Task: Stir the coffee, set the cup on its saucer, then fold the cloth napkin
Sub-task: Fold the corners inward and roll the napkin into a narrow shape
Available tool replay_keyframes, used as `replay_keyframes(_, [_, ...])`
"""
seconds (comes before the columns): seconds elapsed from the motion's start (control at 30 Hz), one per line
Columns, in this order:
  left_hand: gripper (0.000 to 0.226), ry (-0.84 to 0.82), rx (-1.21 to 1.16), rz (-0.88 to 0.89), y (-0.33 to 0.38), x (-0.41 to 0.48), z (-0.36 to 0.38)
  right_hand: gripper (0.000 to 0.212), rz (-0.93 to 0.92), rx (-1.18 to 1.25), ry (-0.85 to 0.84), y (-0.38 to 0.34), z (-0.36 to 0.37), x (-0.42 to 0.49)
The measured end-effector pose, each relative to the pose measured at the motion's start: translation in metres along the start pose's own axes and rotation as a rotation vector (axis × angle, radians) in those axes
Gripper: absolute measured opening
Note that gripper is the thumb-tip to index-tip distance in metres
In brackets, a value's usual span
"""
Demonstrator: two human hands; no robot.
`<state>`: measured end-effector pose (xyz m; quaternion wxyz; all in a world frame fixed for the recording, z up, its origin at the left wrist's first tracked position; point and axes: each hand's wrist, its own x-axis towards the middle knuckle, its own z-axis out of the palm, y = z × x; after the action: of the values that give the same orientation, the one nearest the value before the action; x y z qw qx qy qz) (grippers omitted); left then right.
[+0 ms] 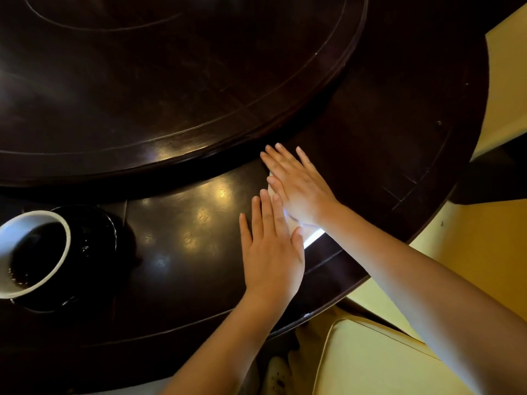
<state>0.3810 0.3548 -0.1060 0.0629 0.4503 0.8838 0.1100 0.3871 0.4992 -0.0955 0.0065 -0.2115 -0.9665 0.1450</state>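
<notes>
A white cup (61, 253) full of dark coffee sits on a dark glossy saucer (99, 238) at the left edge of the view. The white cloth napkin (312, 238) lies near the table's right rim, almost wholly hidden under my hands; only a bright strip shows. My right hand (299, 186) lies flat on it, fingers spread and pointing away. My left hand (271, 249) presses flat beside it, just left and nearer, thumb touching the napkin's edge. Neither hand grips anything.
The dark round wooden table (185, 223) carries a raised turntable (171, 95) in its middle. A yellow cushioned chair (370, 360) stands under the table's near rim, with yellow floor (484, 238) to the right.
</notes>
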Motion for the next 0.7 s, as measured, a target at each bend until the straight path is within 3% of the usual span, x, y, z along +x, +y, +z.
replay_keyframes(0.3, [0.068, -0.019, 0.062, 0.071, -0.024, -0.021, -0.005, 0.06, -0.1, -0.12, -0.014, 0.009, -0.004, 0.005])
replay_keyframes(0.5, [0.069, -0.011, 0.03, 0.077, -0.023, -0.02, -0.006, 0.068, 0.2, -0.079, 0.16, 0.029, -0.02, -0.025])
replay_keyframes(0.57, [0.069, -0.011, 0.022, 0.079, -0.025, -0.019, -0.004, 0.064, 0.112, -0.07, 0.149, 0.009, -0.026, -0.042])
replay_keyframes(0.63, [0.071, -0.024, 0.024, 0.088, -0.025, -0.019, -0.004, 0.06, -0.109, -0.099, 0.04, -0.015, -0.017, -0.057])
replay_keyframes(0.7, [0.07, -0.034, 0.029, 0.098, -0.025, -0.019, -0.004, 0.061, -0.206, -0.147, -0.079, -0.022, -0.003, -0.069])
